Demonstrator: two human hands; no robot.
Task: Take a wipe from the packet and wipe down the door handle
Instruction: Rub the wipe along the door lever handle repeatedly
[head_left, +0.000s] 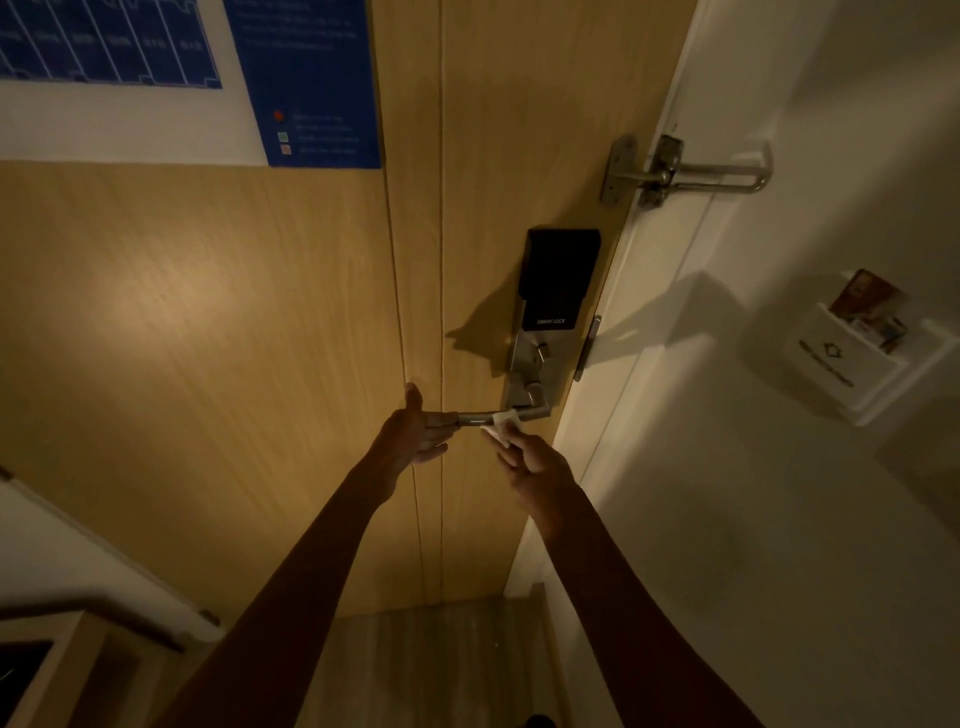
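Fingers of right hand (539, 465) pinching wipe (502, 423) against door handle (474, 415); left hand (415, 431) fingers straight, touching handle tip

Two bare hands: the left hand (418, 428) at 7 o'clock from the frame's centre, the right hand (537, 465) at 5 o'clock.

One silver metal lever door handle (475, 417) lies between them at 6 o'clock, with one small white wipe (503, 423) on it.

One black-and-silver smart lock plate (558, 280) sits at 12 o'clock from the handle.

One silver metal swing-bar door guard (717, 174) is at 1 o'clock.

There is one light wooden door (260, 312).

Two printed notices are at 11 o'clock: one white sheet with a blue chart (104, 47) and one solid blue sheet (311, 78).

One white wall-mounted card holder (831, 364) is at 3 o'clock. It holds at least one printed card (867, 299); any others are too blurred to count.
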